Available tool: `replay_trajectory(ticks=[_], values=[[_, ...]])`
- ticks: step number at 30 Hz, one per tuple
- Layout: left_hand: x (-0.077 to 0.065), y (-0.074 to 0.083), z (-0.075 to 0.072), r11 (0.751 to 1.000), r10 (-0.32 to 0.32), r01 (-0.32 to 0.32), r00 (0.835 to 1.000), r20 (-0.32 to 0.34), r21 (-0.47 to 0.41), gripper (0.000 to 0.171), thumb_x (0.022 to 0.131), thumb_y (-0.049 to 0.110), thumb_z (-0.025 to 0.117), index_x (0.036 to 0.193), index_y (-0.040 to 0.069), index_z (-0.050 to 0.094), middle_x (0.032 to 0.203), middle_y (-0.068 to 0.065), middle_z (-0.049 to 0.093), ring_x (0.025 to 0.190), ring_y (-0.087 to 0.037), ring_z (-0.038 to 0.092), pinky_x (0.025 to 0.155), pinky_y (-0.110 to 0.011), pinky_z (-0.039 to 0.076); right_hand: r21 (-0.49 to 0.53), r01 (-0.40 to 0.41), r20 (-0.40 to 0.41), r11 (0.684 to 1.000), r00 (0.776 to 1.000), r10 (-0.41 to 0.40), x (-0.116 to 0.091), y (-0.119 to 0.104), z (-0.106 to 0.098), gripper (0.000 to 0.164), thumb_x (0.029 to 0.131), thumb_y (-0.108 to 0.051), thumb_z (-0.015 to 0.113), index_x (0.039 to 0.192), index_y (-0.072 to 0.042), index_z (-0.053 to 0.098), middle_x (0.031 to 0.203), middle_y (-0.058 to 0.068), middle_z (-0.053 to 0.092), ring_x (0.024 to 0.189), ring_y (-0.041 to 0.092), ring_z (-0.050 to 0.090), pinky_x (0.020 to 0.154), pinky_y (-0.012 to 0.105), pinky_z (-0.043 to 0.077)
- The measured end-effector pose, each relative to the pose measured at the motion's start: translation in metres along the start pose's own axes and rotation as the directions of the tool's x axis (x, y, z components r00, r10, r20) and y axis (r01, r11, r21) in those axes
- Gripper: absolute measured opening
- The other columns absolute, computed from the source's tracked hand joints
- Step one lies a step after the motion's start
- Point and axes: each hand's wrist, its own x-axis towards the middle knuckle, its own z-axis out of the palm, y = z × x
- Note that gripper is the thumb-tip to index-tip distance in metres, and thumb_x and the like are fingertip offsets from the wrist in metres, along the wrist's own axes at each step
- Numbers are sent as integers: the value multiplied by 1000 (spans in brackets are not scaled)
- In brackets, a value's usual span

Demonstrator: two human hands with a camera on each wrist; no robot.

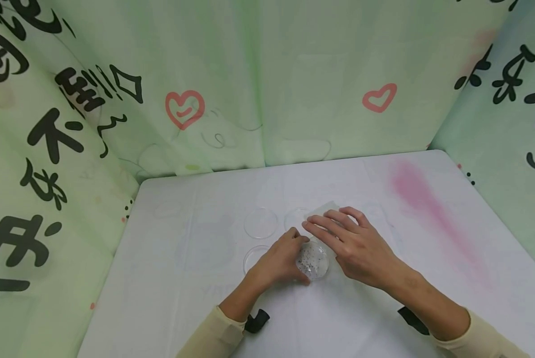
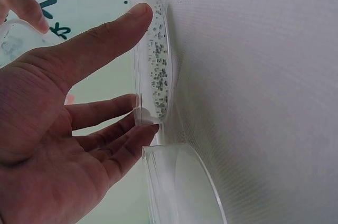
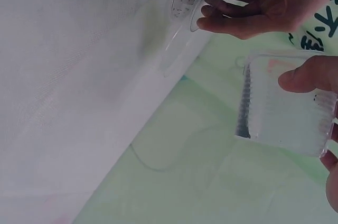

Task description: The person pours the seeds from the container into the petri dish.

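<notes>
My left hand (image 1: 279, 256) holds a round clear petri dish (image 1: 313, 261) by its side, thumb at the near edge and fingers at the far edge. Small dark and pale bits are scattered over the dish floor, also visible through its wall in the left wrist view. Above and beyond it, my right hand (image 1: 359, 248) grips a clear rectangular plastic box (image 3: 285, 113), thumb on one face and fingers on the other. The box is tilted, and dark grains line one end of it. From the head view, most of the box is hidden under the right hand.
Clear round dishes lie around the left hand: one at the back left (image 1: 260, 223), another behind the fingertips (image 1: 294, 218), and a third (image 1: 251, 256) partly covered by the hand. They stand on a white cloth-covered table (image 1: 173, 278) with a pink stain; green curtains (image 1: 267, 74) enclose it.
</notes>
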Motion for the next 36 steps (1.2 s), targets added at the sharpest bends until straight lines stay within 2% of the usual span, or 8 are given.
replay_trajectory(ticks=[12, 25, 36], values=[[1, 0, -1, 1000, 3, -3, 1000, -8, 13, 91, 63, 25, 103, 140, 1, 62, 116, -5, 58, 100, -12, 55, 91, -21, 51, -9, 11, 10, 1000, 1000, -11, 1, -1, -1, 68, 81, 4, 63, 147, -12, 59, 142, 4, 65, 122, 31, 59, 105, 53, 44], [1, -1, 1, 1000, 1, -1, 1000, -1, 26, 93, 63, 26, 103, 142, 2, 60, 118, -4, 58, 101, -11, 54, 91, -21, 51, -11, 8, 17, 1000, 1000, -8, 1, -1, -2, 71, 79, 5, 66, 147, -12, 59, 142, 4, 65, 123, 31, 59, 105, 53, 44], [1, 0, 1, 1000, 5, -5, 1000, -6, 19, 91, 64, 26, 102, 142, 2, 60, 120, -6, 58, 103, -13, 55, 94, -23, 51, -22, 13, 14, 1000, 1000, -13, 3, -4, -5, 62, 88, 3, 54, 148, -12, 58, 142, 3, 65, 122, 30, 59, 108, 53, 43]])
